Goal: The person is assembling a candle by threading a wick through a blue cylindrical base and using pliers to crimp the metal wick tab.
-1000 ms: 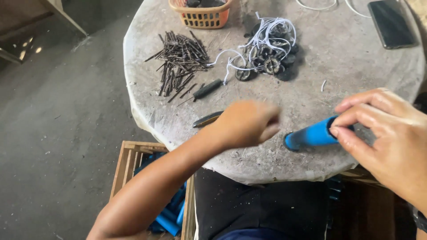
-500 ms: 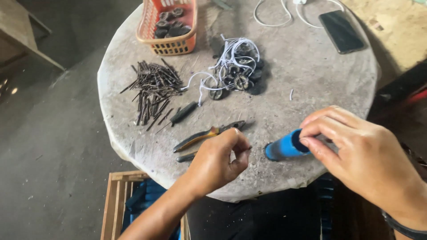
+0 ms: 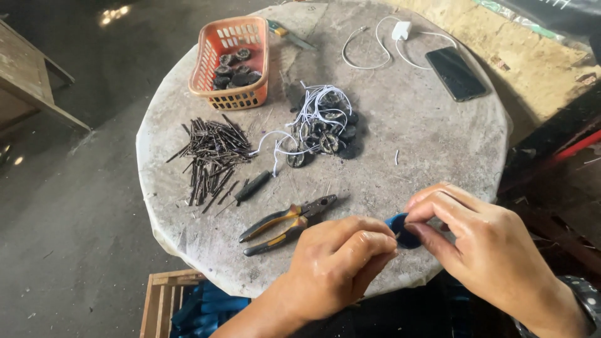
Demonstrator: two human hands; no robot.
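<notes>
Blue handle [image 3: 400,230], end-on, at table's near edge

You are looking down at 1 round table [image 3: 438,144] with a rough, grey, stone-like top and a worn edge. The floor [image 3: 69,238] around it is dark grey concrete, dusty and scuffed. Bright spots of light [image 3: 113,12] reflect off the floor at upper left. A wooden furniture piece [image 3: 28,87] stands at the left edge. A wooden slatted crate [image 3: 164,300] sits below the near table edge. A tan slab surface [image 3: 501,44] lies at upper right.
</notes>
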